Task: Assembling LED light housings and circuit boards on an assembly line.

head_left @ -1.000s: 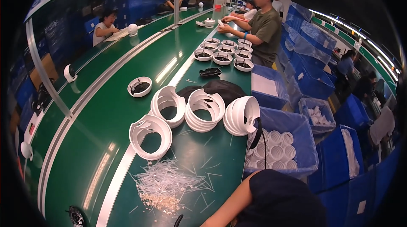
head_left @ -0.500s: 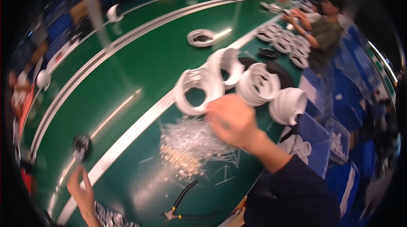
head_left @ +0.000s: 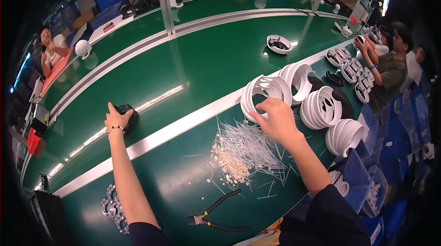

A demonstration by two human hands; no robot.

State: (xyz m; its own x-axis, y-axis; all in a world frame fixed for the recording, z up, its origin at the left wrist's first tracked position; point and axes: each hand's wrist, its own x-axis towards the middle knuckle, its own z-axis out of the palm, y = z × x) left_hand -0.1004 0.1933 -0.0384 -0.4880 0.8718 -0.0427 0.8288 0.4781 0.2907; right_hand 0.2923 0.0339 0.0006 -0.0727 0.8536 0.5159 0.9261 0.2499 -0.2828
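Note:
My left hand (head_left: 117, 120) reaches across the metal strip onto the green belt. Its fingers are round the edge of a black round part (head_left: 132, 118), partly hidden behind the hand. Over on the right, my right hand (head_left: 279, 121) is at the nearest stack of white plastic ring shells (head_left: 250, 92), thumb and fingers curled at the lower rim. Its fingertips partly hide that rim. Below this hand lies a heap of clear-white cable ties (head_left: 250, 147), with small cream-coloured clipped pieces (head_left: 229, 163) beside it.
Black-handled cutting pliers (head_left: 200, 219) lie open near me. More white shells (head_left: 321, 108) stand at right, above blue bins (head_left: 353, 172). A white dish-shaped shell with black parts (head_left: 279, 44) sits on the belt. A co-worker (head_left: 390, 71) works at far right; upright posts (head_left: 164, 2) rise beyond.
My left hand has gone forward to the black round part, now touching it. My right hand stays by the white shells, its fingers now at the rim. The whole view has shifted.

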